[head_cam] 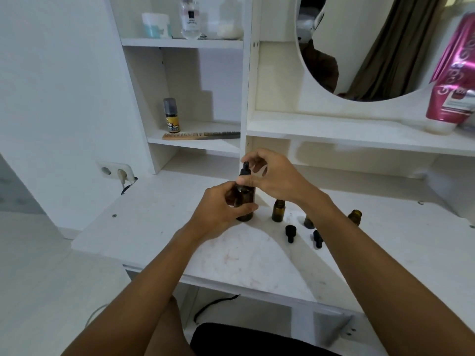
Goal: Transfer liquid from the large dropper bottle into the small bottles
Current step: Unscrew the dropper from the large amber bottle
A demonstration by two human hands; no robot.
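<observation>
Around large dropper bottle [245, 199]: curled fingers [231, 199].

On the vanity desk [154, 227], the large dropper bottle [245, 199] stands left of three small bottles [278, 211]; two droppers [290, 233] lie before them.

Bare forearms, no sleeves; left hand [218, 211], right hand [272, 178], ringless fingers [246, 180]
</observation>
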